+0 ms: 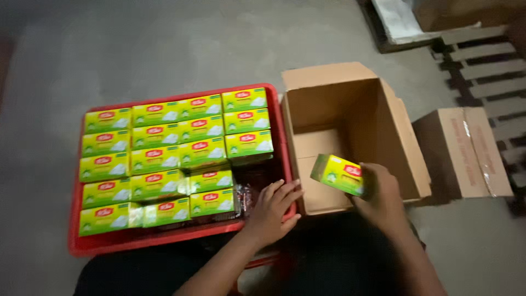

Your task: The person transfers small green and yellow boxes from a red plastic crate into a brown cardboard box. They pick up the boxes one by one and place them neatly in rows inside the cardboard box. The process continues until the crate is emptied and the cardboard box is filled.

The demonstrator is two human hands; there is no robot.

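Yellow-green packet (338, 174) tilted, long axis left-right | right hand (381, 200) grip holding it | left hand (272, 211) grip wide

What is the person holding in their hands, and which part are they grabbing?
The right hand grips a small yellow-green packet by its right end, over the open cardboard box. The left hand holds nothing; it rests on the red crate.

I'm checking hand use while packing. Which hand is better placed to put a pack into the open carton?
Probably the right hand: it already holds a yellow-green pack over the open carton. The left hand rests empty on the red crate.
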